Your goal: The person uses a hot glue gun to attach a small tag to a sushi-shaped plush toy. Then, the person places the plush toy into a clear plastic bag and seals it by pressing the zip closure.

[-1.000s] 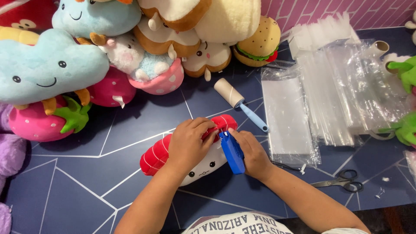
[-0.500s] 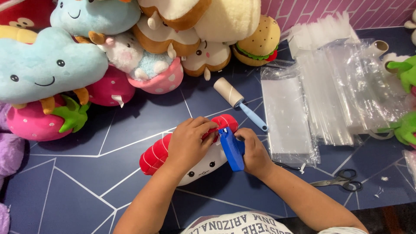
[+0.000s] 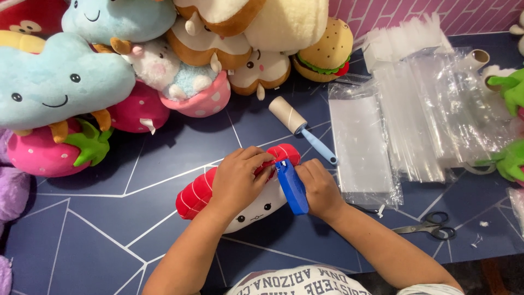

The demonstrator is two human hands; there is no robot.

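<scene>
Dark blue table (image 3: 136,218), plush toys piled behind. Left hand (image 3: 240,183) still pinching sushi plush (image 3: 199,194) at centre; right hand (image 3: 322,188) closed around blue tagging gun (image 3: 292,186), barely shifting.

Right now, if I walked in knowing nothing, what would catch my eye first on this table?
Probably the heap of bright plush toys piled along the far left of the dark blue table. Next, at the near middle, the left hand presses a red-and-white plush while the right hand holds a blue tool against it. Clear plastic bags lie stacked to the right.
</scene>
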